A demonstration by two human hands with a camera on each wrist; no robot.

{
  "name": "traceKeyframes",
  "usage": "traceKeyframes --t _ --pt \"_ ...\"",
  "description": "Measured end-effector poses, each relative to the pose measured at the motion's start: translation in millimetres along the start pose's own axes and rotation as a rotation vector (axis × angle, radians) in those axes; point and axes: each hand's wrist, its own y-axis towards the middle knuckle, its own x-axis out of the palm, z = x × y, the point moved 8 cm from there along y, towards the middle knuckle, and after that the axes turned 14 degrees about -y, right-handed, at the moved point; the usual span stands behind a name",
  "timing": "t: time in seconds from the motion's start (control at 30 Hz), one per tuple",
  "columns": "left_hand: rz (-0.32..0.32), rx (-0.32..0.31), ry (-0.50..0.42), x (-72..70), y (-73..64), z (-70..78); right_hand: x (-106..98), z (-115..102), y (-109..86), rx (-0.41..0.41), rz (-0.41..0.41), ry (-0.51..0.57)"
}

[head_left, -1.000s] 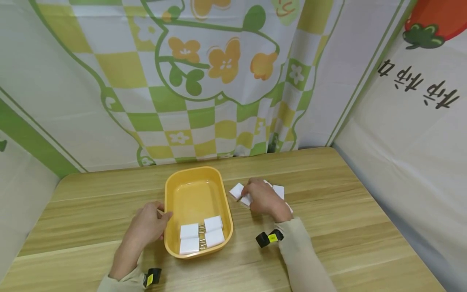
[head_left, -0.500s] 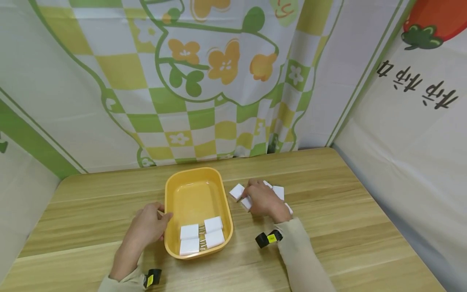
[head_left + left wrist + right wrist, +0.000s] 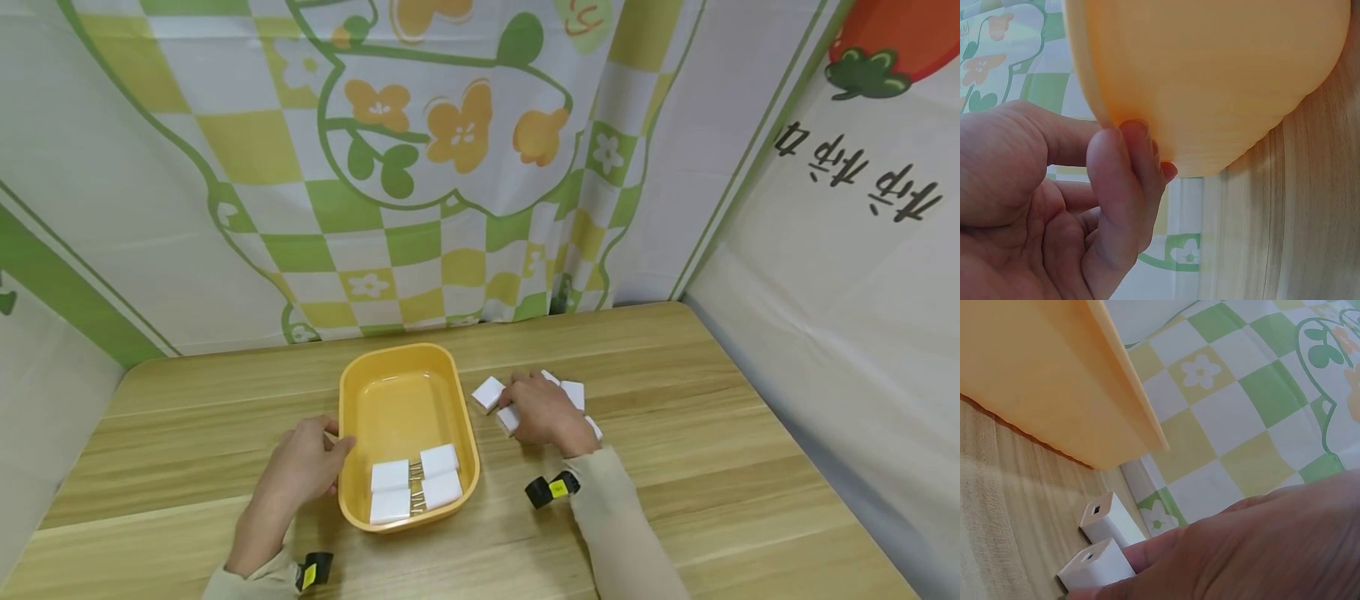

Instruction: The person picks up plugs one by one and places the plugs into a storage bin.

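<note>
My left hand (image 3: 303, 458) pinches the left rim of a yellow tray (image 3: 363, 392), thumb over the edge and fingers against the outer wall, as the left wrist view shows. Four-cornered white USB chargers (image 3: 390, 475) lie inside at the near end, their metal prongs facing inward. To the right of the tray, my right hand (image 3: 542, 408) is low over several loose chargers. In the right wrist view its thumb and a finger pinch one white charger (image 3: 1099, 569), whose port faces the camera. Another charger (image 3: 488, 393) lies close beside it. The palm hides part of the group.
More white chargers (image 3: 572, 395) lie beyond and beside the right hand on the wooden table (image 3: 675, 467). A patterned curtain (image 3: 420, 242) hangs along the table's back edge. A black band with a yellow label (image 3: 553, 490) is on the right wrist.
The charger under my right fingers has shifted very slightly toward the near right, away from the loose one beside it. The left hand and the tray hold their place.
</note>
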Motion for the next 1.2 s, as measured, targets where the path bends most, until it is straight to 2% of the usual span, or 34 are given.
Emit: traceKeyframes --t 0.2,0.37,0.67,0.97,1.2 --pt "0.001 0.003 0.001 -0.4 -0.1 1.0 -8.5 3.5 -4.4 0.037 0.008 0.018" --pt "-0.002 0.011 0.001 -0.9 0.1 1.3 -18.6 0.4 -7.6 0.029 0.02 0.03" --pt "-0.003 -0.003 0.006 -0.1 0.6 0.6 -44.7 -11.9 -16.4 -0.013 0.137 0.044" --pt "-0.005 -0.007 -0.003 -0.1 -0.8 -0.2 -66.1 -36.5 -22.0 -0.122 0.276 0.111" --pt "-0.01 -0.006 -0.004 -0.2 -0.6 -0.2 -67.6 -57.7 -21.0 -0.185 0.313 0.157"
